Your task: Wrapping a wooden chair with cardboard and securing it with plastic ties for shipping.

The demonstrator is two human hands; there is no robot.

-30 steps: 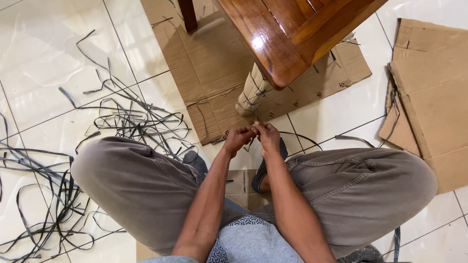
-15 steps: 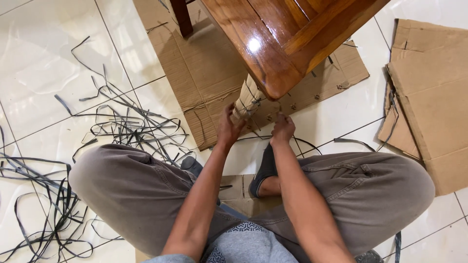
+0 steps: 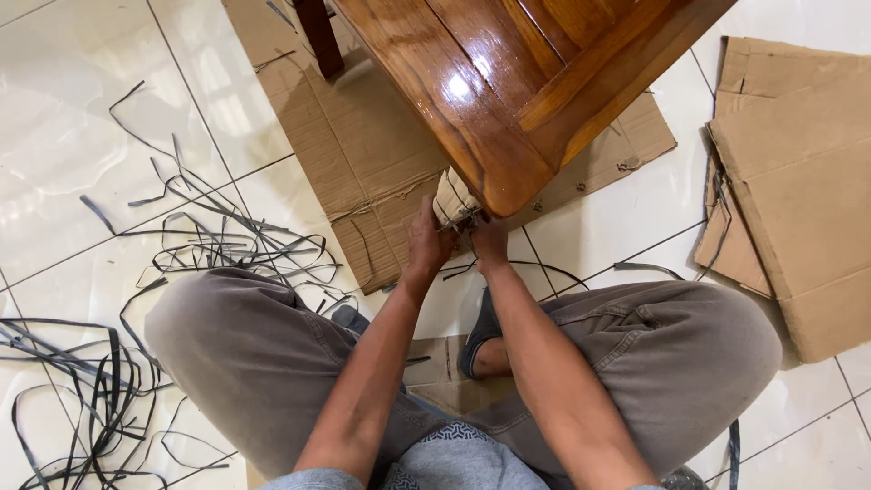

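- Both hands, left hand (image 3: pixel 426 243) and right hand (image 3: pixel 490 241), close on the cardboard-wrapped table leg (image 3: pixel 451 198) at frame centre.
- Grip on black strap (image 3: pixel 464 218): cannot tell.
- Many loose black straps (image 3: pixel 209 240) lie left.

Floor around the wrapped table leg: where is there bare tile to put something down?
Bare white tile lies between the flat cardboard sheet under the table and the folded cardboard at the right. The left side is crowded with loose black straps. Both the left hand and right hand occupy the wrapped leg.
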